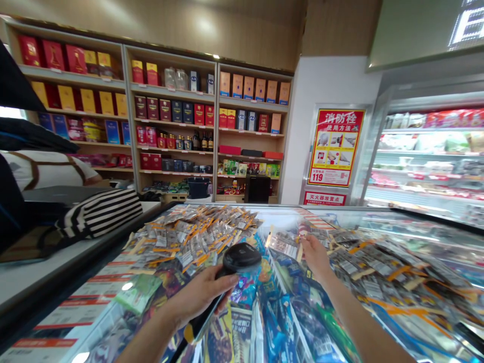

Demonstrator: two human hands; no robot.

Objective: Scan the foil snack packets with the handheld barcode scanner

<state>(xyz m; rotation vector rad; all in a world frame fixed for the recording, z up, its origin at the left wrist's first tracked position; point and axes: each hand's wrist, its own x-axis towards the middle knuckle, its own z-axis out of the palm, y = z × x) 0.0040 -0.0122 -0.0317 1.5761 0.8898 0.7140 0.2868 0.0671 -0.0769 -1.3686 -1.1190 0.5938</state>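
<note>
My left hand (196, 295) is wrapped round the grip of a black handheld barcode scanner (238, 259), its head pointing forward over the glass lid of a chest freezer (280, 222). My right hand (315, 254) reaches further ahead and pinches a small packet (302, 237) at the edge of a heap of small silver-and-orange packets (378, 267) lying on the lid to the right. A second heap of the same packets (192, 232) lies on the lid to the left of the scanner. Colourful frozen goods show through the glass below.
A striped bag (100, 212) and dark items rest on a white counter (34, 277) at the left. Shelves of red, yellow and blue boxes (174, 116) line the back wall. A refrigerated display case (427, 151) stands at the right, beside a red fire-safety poster (335, 148).
</note>
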